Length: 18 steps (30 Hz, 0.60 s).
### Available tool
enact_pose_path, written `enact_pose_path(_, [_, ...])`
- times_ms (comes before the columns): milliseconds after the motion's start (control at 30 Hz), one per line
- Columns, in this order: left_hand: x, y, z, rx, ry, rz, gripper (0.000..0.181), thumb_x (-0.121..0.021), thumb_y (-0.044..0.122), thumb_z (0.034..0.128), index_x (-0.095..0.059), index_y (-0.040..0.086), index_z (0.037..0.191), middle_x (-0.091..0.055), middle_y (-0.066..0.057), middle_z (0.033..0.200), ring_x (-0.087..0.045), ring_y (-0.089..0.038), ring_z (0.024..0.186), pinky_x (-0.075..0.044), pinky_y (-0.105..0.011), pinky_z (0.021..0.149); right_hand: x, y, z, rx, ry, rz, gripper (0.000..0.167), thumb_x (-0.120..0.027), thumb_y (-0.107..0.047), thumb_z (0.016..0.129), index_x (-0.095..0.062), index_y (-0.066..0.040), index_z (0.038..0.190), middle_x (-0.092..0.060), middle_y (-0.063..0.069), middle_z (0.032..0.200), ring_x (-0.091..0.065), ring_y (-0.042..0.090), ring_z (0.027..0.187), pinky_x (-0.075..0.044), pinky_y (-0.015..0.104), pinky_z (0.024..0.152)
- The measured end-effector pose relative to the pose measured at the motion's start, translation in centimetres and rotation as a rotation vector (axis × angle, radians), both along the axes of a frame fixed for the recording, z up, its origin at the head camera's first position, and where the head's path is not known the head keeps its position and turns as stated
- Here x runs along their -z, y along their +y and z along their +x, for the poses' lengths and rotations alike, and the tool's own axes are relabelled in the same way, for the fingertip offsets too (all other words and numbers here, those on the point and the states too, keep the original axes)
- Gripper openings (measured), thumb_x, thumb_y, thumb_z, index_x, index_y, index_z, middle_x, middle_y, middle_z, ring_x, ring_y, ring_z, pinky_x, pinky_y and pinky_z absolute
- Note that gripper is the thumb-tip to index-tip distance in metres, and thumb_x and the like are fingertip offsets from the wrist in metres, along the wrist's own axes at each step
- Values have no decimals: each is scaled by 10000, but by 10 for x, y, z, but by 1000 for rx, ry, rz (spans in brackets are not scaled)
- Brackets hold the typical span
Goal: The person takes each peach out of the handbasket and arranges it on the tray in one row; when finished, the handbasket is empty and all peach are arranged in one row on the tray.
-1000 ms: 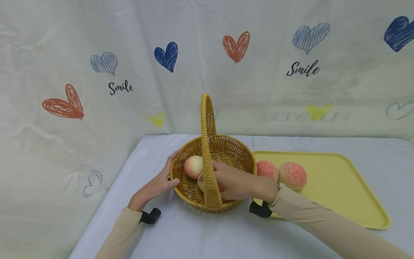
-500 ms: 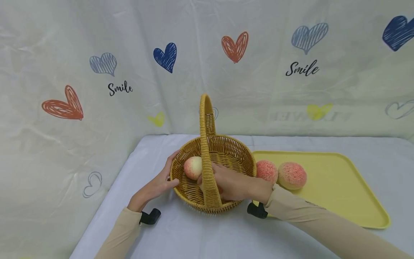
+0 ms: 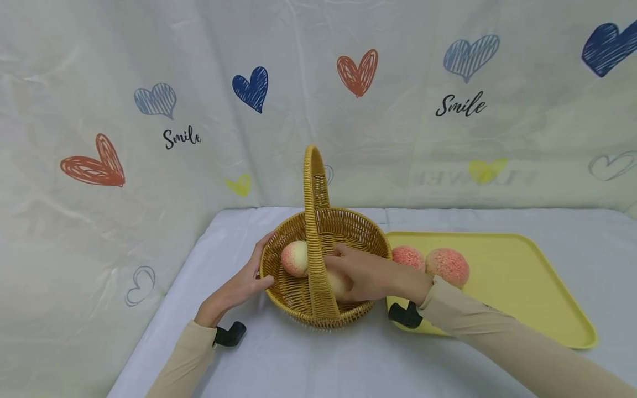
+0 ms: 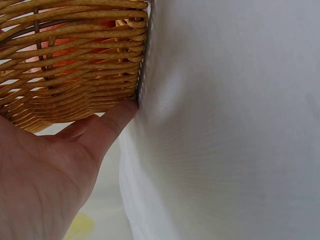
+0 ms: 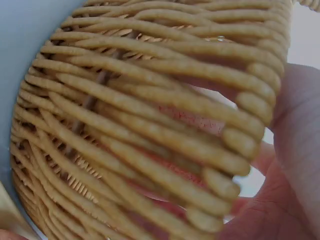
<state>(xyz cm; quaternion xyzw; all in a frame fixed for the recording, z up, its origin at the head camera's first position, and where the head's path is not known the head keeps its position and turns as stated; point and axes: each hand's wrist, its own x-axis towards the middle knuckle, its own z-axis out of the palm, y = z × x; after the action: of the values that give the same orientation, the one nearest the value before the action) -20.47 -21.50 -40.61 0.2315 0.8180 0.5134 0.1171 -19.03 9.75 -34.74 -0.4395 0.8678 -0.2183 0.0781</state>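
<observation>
A woven wicker basket [image 3: 293, 312] with a tall arched handle [image 3: 312, 221] stands on the white-covered table in the head view. My left hand [image 3: 245, 283] rests on its left outer side, thumb near the rim; the left wrist view shows that hand [image 4: 55, 170] against the weave. Inside lies one pale, pink-tinged peach [image 3: 294, 258], left of the handle. My right hand [image 3: 365, 272] reaches over the right rim, its fingers spread loosely at a second peach [image 3: 338, 284] partly behind the handle. Through the weave, the right wrist view shows red peach skin [image 5: 175, 167].
A yellow tray [image 3: 517, 287] lies right of the basket, under the right forearm. On its left end sit two pink peaches, one [image 3: 408, 257] beside the basket and another [image 3: 449, 266] next to it. A white sheet with printed hearts [image 3: 357, 72] hangs behind.
My right hand has shifted slightly right, and its fingers have loosened, so more of the second peach shows. The left hand stays at the basket. The head view has turned slightly.
</observation>
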Motion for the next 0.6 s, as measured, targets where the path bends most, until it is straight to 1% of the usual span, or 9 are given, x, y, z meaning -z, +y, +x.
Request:
enact_pose_path(167, [0,-2,0,3,1,4,998,-536,66,868,23,207,1683,34,-133,1736,-93,-390,1561,-181,-635,1186,2,-1,-2,18,-7,-10,522,-838,-70,845,-606,-97,1312,-513,119,1113,-556,201,909,-525,345,800])
enact_pose_path(367, [0,-2,1,-3,-1,-1,1002,-541,78,867,26,213,1683,40,-131,1737,-79,-389,1567,-178,-633,1189,5,-3,-1,19,-26,-18,666,-842,-34,831,-568,-102,1434,-501,116,1111,-545,205,929,-526,351,810])
enact_pose_path(500, [0,-2,1,-9,-12,-4,1001,-541,74,872,27,224,1683,29,-132,1735,-106,-392,1560,-202,-635,1182,6,-3,-1,26,-27,-30,690,-846,-33,815,-577,-123,1444,-517,112,1121,-551,206,930,-529,360,801])
enact_pose_path(600, [0,-1,0,-11,-18,-4,999,-539,73,873,27,228,1683,27,-132,1734,-113,-390,1559,-208,-632,1181,7,-1,-2,30,-2,-32,683,-855,-44,791,-602,-138,1418,-529,103,1102,-554,203,910,-526,360,790])
